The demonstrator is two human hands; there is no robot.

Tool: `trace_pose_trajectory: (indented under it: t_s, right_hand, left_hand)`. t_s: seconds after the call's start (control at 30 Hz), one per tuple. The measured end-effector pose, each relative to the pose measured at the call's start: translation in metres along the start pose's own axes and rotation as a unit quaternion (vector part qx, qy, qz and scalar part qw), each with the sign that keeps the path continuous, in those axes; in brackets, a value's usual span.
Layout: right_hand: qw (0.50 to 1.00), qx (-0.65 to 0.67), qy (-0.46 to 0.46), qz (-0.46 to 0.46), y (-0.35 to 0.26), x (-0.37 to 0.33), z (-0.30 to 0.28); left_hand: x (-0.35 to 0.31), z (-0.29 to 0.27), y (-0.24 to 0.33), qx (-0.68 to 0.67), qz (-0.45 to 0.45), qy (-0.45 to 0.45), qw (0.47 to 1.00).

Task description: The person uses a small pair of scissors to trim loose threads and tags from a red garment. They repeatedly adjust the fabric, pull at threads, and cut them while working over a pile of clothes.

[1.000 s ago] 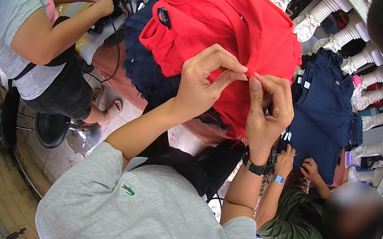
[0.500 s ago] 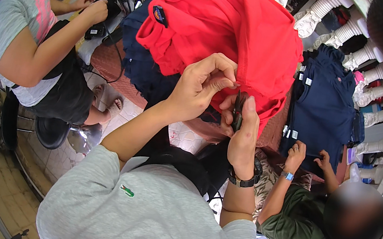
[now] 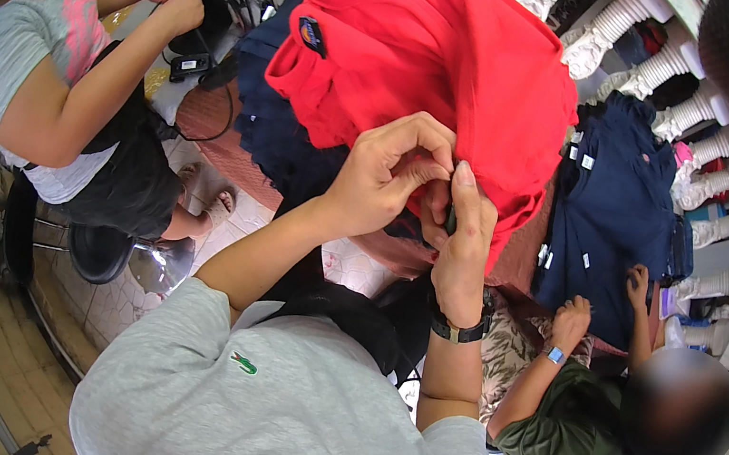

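A red garment [image 3: 394, 49] lies heaped on the table in front of me, with a dark label on its left part. My left hand [image 3: 383, 173] is closed in a pinch at the garment's near edge; the exact bit between its fingertips is too small to make out. Close against it, my right hand [image 3: 460, 244] is closed around small dark thread snips [image 3: 451, 220], mostly hidden by the fingers. The right thumb and fingertips meet the left fingertips at the red cloth.
Dark navy garments [image 3: 273, 140] are piled under the red one. On the right lies a navy garment [image 3: 615, 202] with white tags, beside a co-worker's hands [image 3: 572, 322]. Another person [image 3: 80, 84] handles a black item at left. White balusters [image 3: 599, 35] line the far side.
My right hand has risen toward the left fingertips, and the snips' blades have gone from standing out to being mostly covered. The co-worker's hands at right have shifted.
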State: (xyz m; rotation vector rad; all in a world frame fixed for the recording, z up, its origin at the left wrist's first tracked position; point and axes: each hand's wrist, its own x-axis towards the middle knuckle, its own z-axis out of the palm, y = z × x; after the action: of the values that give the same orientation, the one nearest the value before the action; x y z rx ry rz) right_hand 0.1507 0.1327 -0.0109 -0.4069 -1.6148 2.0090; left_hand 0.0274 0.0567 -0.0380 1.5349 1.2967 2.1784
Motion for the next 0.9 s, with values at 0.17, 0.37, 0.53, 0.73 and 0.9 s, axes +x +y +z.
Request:
trace_pose_trajectory:
  t_s: [0.17, 0.37, 0.53, 0.73, 0.9]
  right_hand:
    - [1.0, 0.0, 0.009, -0.012, 0.003, 0.003, 0.002]
    - [0.999, -0.012, -0.006, -0.029, 0.01, 0.005, -0.005]
    - [0.999, 0.04, -0.004, -0.013, 0.005, -0.015, -0.011]
    - [1.0, -0.003, 0.021, -0.021, 0.008, -0.021, -0.018]
    - [0.998, -0.036, 0.039, -0.02, 0.005, -0.023, -0.009]
  left_hand:
    - [0.0, 0.005, 0.002, -0.009, -0.003, 0.021, 1.0]
    - [-0.004, 0.005, -0.014, 0.009, 0.026, 0.016, 0.999]
    - [0.0, 0.016, -0.005, -0.093, -0.022, 0.046, 0.994]
    - [0.003, 0.015, -0.009, -0.061, -0.017, 0.07, 0.996]
    - [0.0, 0.016, -0.012, -0.107, -0.063, 0.093, 0.988]
